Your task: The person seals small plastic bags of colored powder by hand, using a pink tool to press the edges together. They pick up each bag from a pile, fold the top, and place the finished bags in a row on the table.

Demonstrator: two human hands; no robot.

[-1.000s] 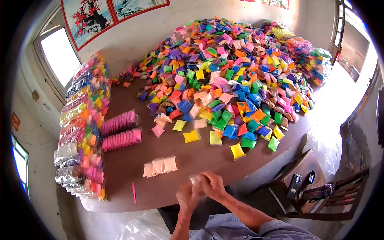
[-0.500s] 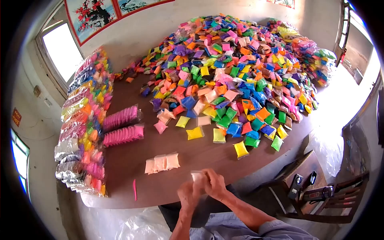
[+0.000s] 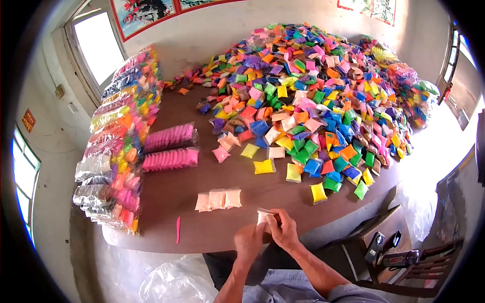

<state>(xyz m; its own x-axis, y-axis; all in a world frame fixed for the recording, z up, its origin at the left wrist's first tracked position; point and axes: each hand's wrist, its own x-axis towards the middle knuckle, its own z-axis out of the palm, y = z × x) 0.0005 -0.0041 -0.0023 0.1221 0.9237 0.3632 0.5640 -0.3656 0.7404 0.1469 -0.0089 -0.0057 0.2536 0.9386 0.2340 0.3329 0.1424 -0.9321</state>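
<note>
Pale packet (image 3: 263,216) partly out of sight behind fingers (image 3: 275,226) — wall pictures (image 3: 144,17) incomplete at the upper edge

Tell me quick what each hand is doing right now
Left hand: closed, holding the pale packet from below.
Right hand: closed, holding the same packet.
</note>
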